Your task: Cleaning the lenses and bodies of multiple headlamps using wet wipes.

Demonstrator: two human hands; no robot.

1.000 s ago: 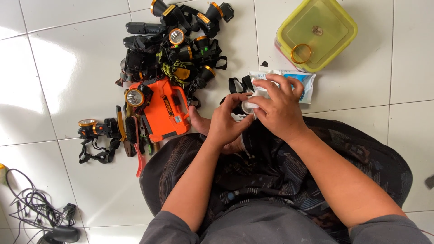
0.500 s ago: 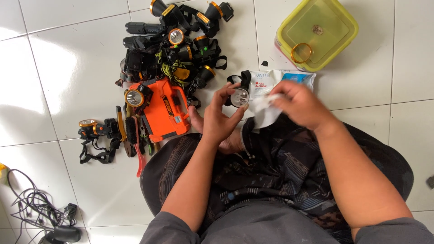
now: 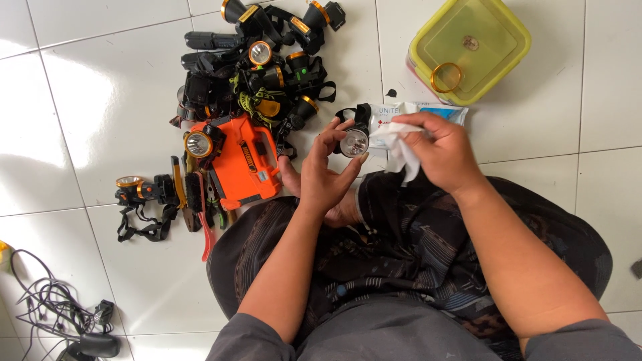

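Two hands mid-frame: left hand (image 3: 326, 175) fingers grasp headlamp (image 3: 354, 142), lens up for access; right hand (image 3: 441, 152) pinches white wipe (image 3: 399, 146) beside lens.

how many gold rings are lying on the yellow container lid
1. A single gold ring lies on the lid of the yellow container, near its lower left corner. A small round dark piece sits at the lid's middle, but it is not a ring.

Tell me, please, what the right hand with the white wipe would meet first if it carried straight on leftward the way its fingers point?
Most likely the round silver-faced headlamp in the left hand; the right hand and white wipe are just beside it, though depth is unclear.
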